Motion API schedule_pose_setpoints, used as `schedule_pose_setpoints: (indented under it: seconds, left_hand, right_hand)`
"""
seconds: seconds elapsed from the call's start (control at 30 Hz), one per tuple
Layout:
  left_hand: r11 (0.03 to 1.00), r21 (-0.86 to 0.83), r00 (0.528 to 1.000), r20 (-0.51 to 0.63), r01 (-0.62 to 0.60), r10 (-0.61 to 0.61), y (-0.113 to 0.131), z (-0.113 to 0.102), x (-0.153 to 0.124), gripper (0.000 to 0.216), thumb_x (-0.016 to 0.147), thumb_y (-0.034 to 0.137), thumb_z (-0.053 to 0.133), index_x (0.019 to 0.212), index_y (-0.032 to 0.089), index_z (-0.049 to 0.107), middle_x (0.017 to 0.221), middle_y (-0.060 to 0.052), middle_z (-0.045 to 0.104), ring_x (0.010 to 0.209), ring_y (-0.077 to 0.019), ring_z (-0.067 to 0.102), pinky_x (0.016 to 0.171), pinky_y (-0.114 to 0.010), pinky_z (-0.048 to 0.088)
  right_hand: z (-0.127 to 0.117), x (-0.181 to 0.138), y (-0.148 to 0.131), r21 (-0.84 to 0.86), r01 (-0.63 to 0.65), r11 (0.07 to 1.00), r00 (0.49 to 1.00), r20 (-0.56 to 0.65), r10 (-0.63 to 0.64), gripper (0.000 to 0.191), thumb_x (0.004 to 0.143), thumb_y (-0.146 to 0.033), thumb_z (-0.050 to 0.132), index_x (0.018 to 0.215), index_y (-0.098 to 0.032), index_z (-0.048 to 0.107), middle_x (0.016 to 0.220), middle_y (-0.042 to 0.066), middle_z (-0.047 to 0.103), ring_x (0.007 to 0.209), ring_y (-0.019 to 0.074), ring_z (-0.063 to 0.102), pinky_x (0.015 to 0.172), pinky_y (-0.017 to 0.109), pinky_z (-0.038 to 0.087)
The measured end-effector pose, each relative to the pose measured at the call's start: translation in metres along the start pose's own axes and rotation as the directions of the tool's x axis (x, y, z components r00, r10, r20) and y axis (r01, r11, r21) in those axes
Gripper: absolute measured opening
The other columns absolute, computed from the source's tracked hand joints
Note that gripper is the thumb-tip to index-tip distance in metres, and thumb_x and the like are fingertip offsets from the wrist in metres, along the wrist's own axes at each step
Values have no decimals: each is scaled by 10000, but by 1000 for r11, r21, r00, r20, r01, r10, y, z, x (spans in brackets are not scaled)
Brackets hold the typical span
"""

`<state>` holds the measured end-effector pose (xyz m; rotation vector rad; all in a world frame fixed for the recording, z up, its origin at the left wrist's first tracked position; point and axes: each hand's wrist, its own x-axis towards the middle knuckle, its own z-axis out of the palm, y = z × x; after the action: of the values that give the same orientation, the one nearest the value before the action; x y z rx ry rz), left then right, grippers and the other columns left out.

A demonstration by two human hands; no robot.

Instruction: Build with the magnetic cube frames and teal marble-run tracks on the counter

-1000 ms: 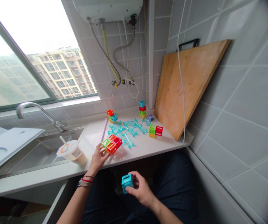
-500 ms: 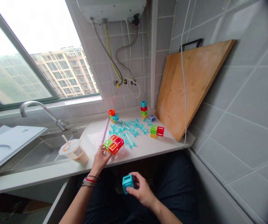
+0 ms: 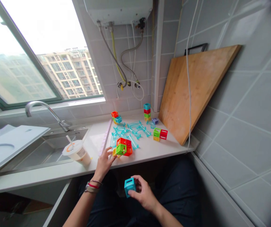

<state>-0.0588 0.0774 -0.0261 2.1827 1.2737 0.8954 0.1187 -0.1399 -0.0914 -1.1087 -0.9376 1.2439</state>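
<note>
Turquoise cube (image 3: 130,187) sits clamped between the thumb and fingers of the right hand (image 3: 143,192), at their tips, above the lap and nearer the body than the counter (image 3: 147,151). Left hand (image 3: 105,162): thumb and fingers close on the yellow end of a block cluster (image 3: 122,147); its green, orange and red blocks extend to the right of the fingertips. Whether the cluster touches the counter cannot be told. Clear blue pieces (image 3: 132,129) lie scattered just beyond the left fingers; a pink strip (image 3: 105,137) lies just past their tips. A cup (image 3: 78,153) stands left of these fingers. Well right of them rests a green, red and yellow block group (image 3: 159,134); farther beyond stands a block tower (image 3: 147,111).
</note>
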Motion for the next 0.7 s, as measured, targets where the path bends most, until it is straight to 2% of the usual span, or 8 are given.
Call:
schedule_pose_setpoints:
  seconds: [0.07, 0.13, 0.2, 0.3, 0.37, 0.43, 0.57, 0.7]
  left_hand:
    - [1000, 29, 1000, 9, -9, 8, 3, 1, 1, 342, 895, 495, 662, 1148, 266, 683, 1012, -77, 810, 968, -303, 770, 861, -441, 592]
    - [998, 52, 1000, 0, -21, 21, 5, 1, 1, 281, 903, 475, 651, 1078, 263, 709, 1003, -82, 804, 977, -323, 764, 867, -466, 591]
    - [997, 64, 999, -16, -48, 49, 10, 0, 0, 336, 888, 449, 674, 1164, 257, 685, 1120, -106, 775, 1056, -341, 741, 911, -500, 583]
    - [990, 63, 992, -12, -126, 127, 25, -5, -2, 574, 856, 389, 727, 1394, 274, 567, 1419, -130, 629, 1294, -345, 625, 1071, -529, 514]
    - [979, 63, 981, 23, -196, 195, 40, -7, -2, 697, 839, 338, 760, 1484, 308, 499, 1547, -109, 516, 1416, -333, 519, 1164, -517, 443]
    - [960, 88, 963, 74, -266, 260, 56, -6, 0, 711, 845, 291, 764, 1502, 344, 498, 1607, -82, 444, 1443, -334, 489, 1192, -510, 422]
    - [948, 136, 954, 128, -287, 271, 69, 0, 12, 342, 873, 259, 725, 1209, 324, 726, 1548, -75, 505, 1244, -354, 654, 1056, -518, 548]
    - [966, 95, 968, 88, -242, 234, 51, 0, 25, 111, 886, 310, 698, 968, 244, 732, 1402, -112, 603, 1075, -320, 721, 948, -513, 608]
  right_hand:
    - [1, 1, 2, 3, 3, 1000, 1000, 6, -3, 531, 735, -275, 824, 1219, -212, 614, 1082, 61, 729, 942, 248, 714, 868, 395, 561]
    - [1, 1, 2, 2, 7, 1000, 1000, 6, -7, 531, 737, -278, 823, 1221, -214, 614, 1081, 62, 729, 942, 250, 715, 871, 399, 558]
    - [0, 1, 2, 0, 6, 1000, 1000, -1, -6, 526, 737, -283, 822, 1216, -217, 614, 1082, 63, 730, 943, 254, 716, 877, 404, 555]
    - [-2, 1, 0, 0, 0, 1000, 1000, -9, 0, 519, 735, -291, 822, 1204, -219, 613, 1076, 64, 733, 952, 261, 718, 883, 409, 552]
    - [-2, 0, -1, -3, -3, 1000, 1000, -11, 3, 523, 735, -293, 823, 1207, -216, 611, 1072, 65, 733, 957, 264, 717, 880, 408, 551]
    - [1, 0, -2, -12, -5, 1000, 1000, -6, 4, 529, 737, -293, 823, 1215, -211, 612, 1070, 67, 731, 962, 264, 715, 881, 406, 549]
    - [3, 0, 2, -9, -5, 1000, 1000, 1, 5, 545, 736, -303, 832, 1225, -209, 611, 1066, 63, 734, 956, 261, 714, 887, 408, 547]
    - [-2, 0, 5, -1, 3, 1000, 1000, -16, -3, 550, 731, -317, 842, 1220, -205, 616, 1084, 72, 737, 965, 264, 714, 894, 412, 547]
